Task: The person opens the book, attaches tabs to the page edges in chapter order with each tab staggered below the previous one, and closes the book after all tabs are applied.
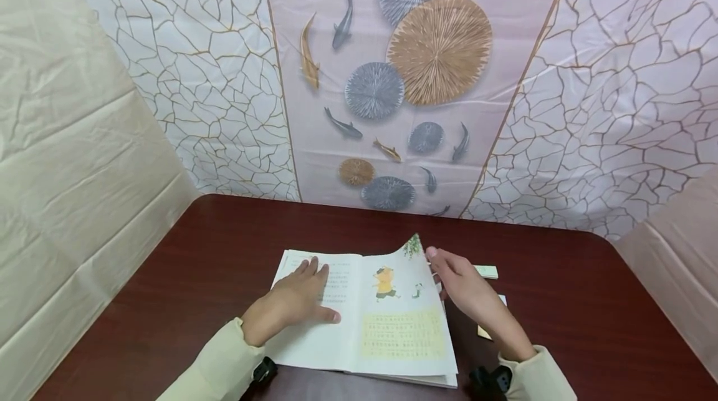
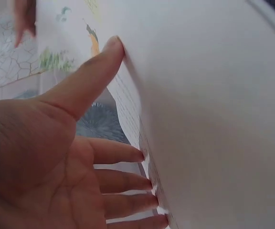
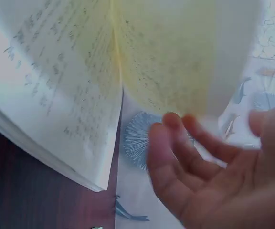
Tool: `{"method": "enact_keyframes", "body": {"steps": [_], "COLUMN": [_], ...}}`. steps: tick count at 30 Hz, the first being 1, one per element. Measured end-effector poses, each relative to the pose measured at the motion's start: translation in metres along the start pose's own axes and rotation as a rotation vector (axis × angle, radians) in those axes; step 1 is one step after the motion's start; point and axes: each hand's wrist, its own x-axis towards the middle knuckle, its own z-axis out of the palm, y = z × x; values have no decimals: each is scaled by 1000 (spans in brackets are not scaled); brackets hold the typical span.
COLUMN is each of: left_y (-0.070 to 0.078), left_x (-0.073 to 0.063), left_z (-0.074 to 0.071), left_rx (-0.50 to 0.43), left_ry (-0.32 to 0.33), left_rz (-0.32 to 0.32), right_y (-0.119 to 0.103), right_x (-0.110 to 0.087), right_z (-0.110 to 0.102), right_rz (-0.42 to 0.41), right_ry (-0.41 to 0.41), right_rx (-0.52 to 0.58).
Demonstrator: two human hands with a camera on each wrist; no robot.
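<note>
An open picture book (image 1: 314, 345) lies on the dark table, its right page (image 1: 412, 298) showing a yellow cartoon animal and a yellow text block. On the left page, my left hand (image 1: 294, 301) rests with fingers spread and thumb pointing towards the fold. The right page's top outer corner curls up. Beside that corner is my right hand (image 1: 462, 282), its fingers loosely bent. In the right wrist view, the fingertips (image 3: 172, 119) touch the lower side of the raised page (image 3: 161, 62), while the thumb stands apart from them.
Right of the book, a small pale green block (image 1: 486, 272) lies beyond the right hand. Another small pale yellow piece (image 1: 484, 332) is partly hidden under the right forearm. A patterned cloth (image 1: 387, 139) hangs behind the reddish-brown table (image 1: 235, 226).
</note>
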Motion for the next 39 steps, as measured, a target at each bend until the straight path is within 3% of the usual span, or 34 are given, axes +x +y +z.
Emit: {"method": "enact_keyframes", "body": {"steps": [4, 7, 13, 16, 19, 23, 27, 29, 33, 39], "left_y": [5, 8, 9, 7, 1, -8, -11, -10, -8, -13], "left_x": [0, 0, 6, 10, 12, 12, 6, 2, -2, -1], "left_z": [0, 1, -1, -1, -3, -12, -27, -33, -38, -38], "left_rx": [-6, -67, -168, -200, -322, -645, -989, -1092, -1174, -1152], "left_ry": [49, 89, 95, 84, 88, 119, 113, 93, 57, 77], "left_rz": [32, 120, 299, 354, 384, 362, 257, 201, 149, 109], "right_y": [-6, -10, -14, -14, -13, -12, -12, -12, -13, -14], "right_x": [-1, -3, -10, -11, -12, -13, -13, -14, -17, -20], "right_z": [4, 11, 26, 33, 40, 46, 51, 53, 58, 66], "right_rz": [-84, -155, -258, -287, -317, -339, -330, -340, -362, -372], "right_ry": [-158, -225, -258, -270, -287, -308, -342, -358, -381, -409], "right_rx": [96, 105, 95, 105, 109, 125, 129, 113, 58, -6]}}
